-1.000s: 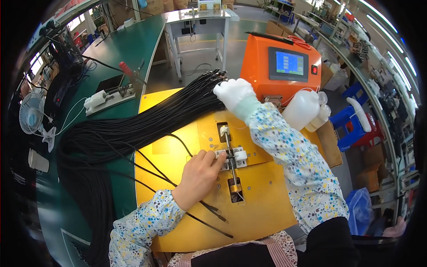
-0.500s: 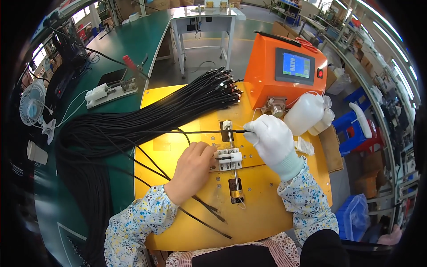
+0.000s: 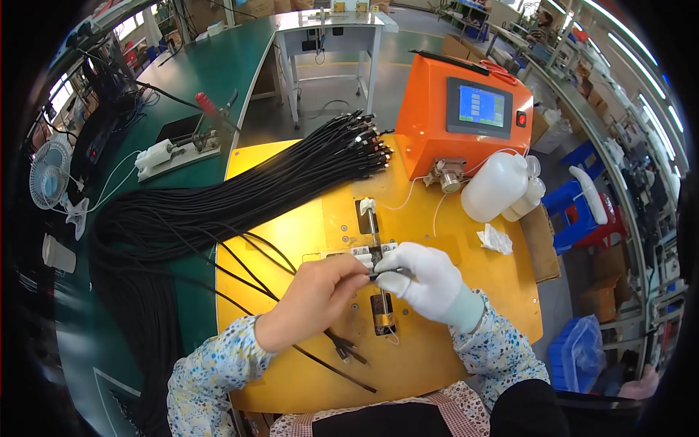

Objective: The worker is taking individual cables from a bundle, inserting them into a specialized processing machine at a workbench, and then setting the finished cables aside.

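Note:
Over the front of a small white clamp fixture point(image 3: 362, 254), my two hands meet at a short stretch of black cable point(image 3: 373, 276). My bare left hand point(image 3: 309, 295) pinches it between thumb and fingertips. From the other side, my white-gloved right hand point(image 3: 428, 284) also grips it; its fingers hide part of the cable. A thick bundle of black cables point(image 3: 291, 173) lies behind and left of my hands, their ends toward the orange machine. Below my left hand, several loose cable ends point(image 3: 348, 351) rest on the yellow plate point(image 3: 291, 386).
The orange machine point(image 3: 419, 98) with a lit screen stands at the back right. White bottles point(image 3: 495, 186) and a crumpled tissue point(image 3: 496, 239) lie in front of it. A metal rod point(image 3: 373, 226) crosses the fixture. A red-handled toggle clamp point(image 3: 207, 105) sits on the green table point(image 3: 218, 62).
My right hand has come down and toward me from the stretched cable behind the fixture. My left hand has moved slightly nearer, off the fixture, and both hands now meet at a cable.

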Tool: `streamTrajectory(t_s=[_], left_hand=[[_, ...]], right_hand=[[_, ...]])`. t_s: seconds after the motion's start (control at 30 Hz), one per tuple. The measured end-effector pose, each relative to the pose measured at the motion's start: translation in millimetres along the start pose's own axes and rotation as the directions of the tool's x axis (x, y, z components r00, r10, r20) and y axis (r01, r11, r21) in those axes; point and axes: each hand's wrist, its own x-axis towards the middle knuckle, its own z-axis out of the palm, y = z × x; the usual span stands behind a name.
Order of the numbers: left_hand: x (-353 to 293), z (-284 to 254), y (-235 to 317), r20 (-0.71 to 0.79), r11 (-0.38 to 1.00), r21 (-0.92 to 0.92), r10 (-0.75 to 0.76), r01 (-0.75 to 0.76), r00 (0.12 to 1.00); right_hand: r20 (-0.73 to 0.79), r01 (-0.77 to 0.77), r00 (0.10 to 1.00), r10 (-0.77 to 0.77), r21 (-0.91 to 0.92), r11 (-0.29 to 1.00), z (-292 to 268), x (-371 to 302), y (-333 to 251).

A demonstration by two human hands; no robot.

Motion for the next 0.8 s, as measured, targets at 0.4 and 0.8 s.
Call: streamTrajectory(t_s=[0.4,0.8], left_hand=[[2,20,-21,-0.075,0.992,-0.079,-0.108,0.103,0.991],[2,27,-35,-0.044,0.733,0.642,0.326,-0.223,0.944]], right_hand=[[0.053,-0.307,0.952,0.302,0.163,0.938,-3,2,12],[0.001,-0.012,1.000,0.012,-0.172,0.985,-11,13,39]])
